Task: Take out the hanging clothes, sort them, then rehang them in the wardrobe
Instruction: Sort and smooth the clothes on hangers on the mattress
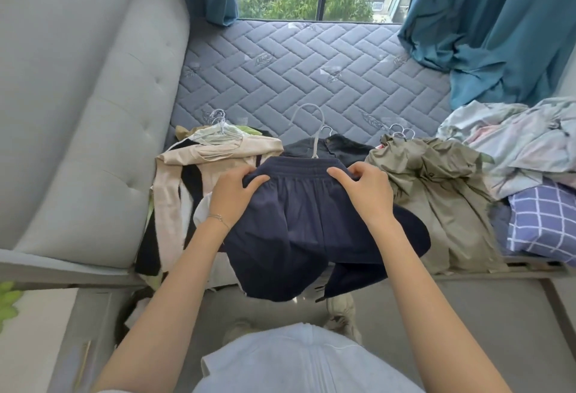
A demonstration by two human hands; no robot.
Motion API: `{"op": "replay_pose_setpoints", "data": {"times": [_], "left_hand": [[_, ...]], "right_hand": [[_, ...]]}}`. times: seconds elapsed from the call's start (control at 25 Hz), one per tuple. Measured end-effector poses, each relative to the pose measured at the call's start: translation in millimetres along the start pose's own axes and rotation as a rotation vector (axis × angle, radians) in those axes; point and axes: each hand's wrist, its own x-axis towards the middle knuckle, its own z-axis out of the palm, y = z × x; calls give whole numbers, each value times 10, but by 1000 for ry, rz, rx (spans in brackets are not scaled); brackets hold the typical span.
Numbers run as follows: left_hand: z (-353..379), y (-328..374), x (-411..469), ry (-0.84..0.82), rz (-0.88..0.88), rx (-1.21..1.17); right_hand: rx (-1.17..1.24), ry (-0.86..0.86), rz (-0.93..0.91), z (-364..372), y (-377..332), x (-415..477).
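I have the navy shorts by their elastic waistband, my left hand pinching the left end and my right hand the right end, fingers curled over the band and thumbs on top. Both hands are closed on the fabric, held apart so the waistband stays stretched flat and the legs drape down over the edge of the bed toward the floor. The white hanger carrying them pokes out above the band, its hook pointing up toward the window; I cannot tell how it is fixed to the shorts beneath the fabric.

I hold the shorts over the middle pile, where a dark garment on its own hanger already lies on the quilted mattress, so I judge this is where bottoms or dark pieces go. To my left sits a heap with a beige and black top on wire hangers; to my right an olive shirt on its hangers, and beyond it loose bedding and a checked blue cloth. Keeping the hooks all pointing the same way should make each group easy to lift back to the wardrobe, which is not in view.

Sorting looks partly done; rehanging has not begun.
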Motion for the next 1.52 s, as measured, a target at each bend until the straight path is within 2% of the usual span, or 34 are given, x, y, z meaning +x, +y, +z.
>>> {"op": "replay_pose_setpoints", "data": {"times": [0.2,0.4,0.72,0.88,1.08,1.28,1.52], "left_hand": [[710,632,263,47,-64,-18],[1023,1035,804,96,-31,-3],[1185,1044,2003,49,-12,15],[1595,658,2447,28,-61,12],[2466,-256,2993,38,-147,37],[3489,-1363,3345,27,-196,33],[4228,-2295,3632,80,-165,-13]], "right_hand": [[48,-74,14,-592,577,607],[98,-74,-15,-989,754,1234],[150,-51,33,-910,771,2334],[118,-61,99,-497,995,2814],[138,-104,171,475,1739,3390],[86,-167,154,1551,2683,3915],[0,-93,116,2464,3407,4337]]}}
